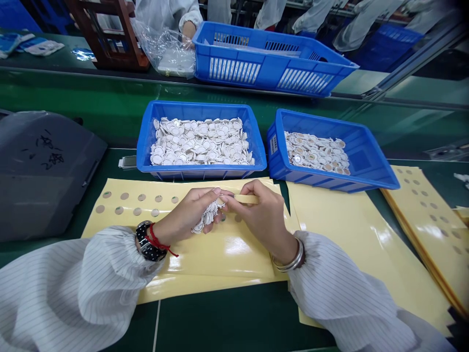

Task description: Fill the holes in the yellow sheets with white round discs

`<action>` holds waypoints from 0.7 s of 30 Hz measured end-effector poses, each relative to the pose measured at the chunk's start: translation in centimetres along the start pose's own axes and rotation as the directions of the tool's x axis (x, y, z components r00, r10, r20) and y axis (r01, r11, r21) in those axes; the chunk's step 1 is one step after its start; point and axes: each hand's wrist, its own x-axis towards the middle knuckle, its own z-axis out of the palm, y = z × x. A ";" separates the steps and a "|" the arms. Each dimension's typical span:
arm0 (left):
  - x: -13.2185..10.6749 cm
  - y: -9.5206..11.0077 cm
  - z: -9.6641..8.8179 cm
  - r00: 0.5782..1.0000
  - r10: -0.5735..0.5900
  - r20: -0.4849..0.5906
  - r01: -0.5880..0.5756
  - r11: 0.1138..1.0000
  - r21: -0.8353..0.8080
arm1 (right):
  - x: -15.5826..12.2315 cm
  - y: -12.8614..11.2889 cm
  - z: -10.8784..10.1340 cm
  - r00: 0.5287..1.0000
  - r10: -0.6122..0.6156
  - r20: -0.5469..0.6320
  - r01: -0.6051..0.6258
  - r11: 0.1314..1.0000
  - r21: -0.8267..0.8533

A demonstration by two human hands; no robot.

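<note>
My left hand (198,209) is closed around a bunch of small white round discs (208,217). Close against it, my right hand (261,210) grips a tool with a flat yellowish handle (246,199); its thin tip meets the top disc at my left fingertips, and its exact kind is unclear. Both hands are above a glossy yellow sheet (234,254). Rows of round grey-brown stickers (141,197) lie on the sheet's left part. Past my hands, a blue bin (201,168) holds many white discs. The second blue bin (333,182), at the right, holds fewer discs.
More yellow sheets (351,244) lie at the right, beside a stack with stickers (436,215). A grey case (40,171) stands at the left. Across the green ledge are a blue crate (264,63), a brown wooden frame (117,39) and a person's hand (188,30) beside a plastic bag.
</note>
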 end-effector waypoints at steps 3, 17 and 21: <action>-0.1 0.1 0.2 1.000 0.001 -0.019 -0.001 1.000 0.008 | 0.6 0.1 -1.0 0.995 -0.046 -0.093 0.042 0.998 -0.044; -0.3 0.2 0.2 0.999 0.036 -0.035 -0.029 0.983 0.181 | 1.9 -0.1 -3.4 0.994 0.104 -0.018 -0.092 0.934 0.344; -0.5 0.1 0.2 0.943 0.329 -0.053 -0.212 0.716 0.665 | 3.6 1.7 -7.0 0.911 -0.020 -0.413 0.038 0.999 0.036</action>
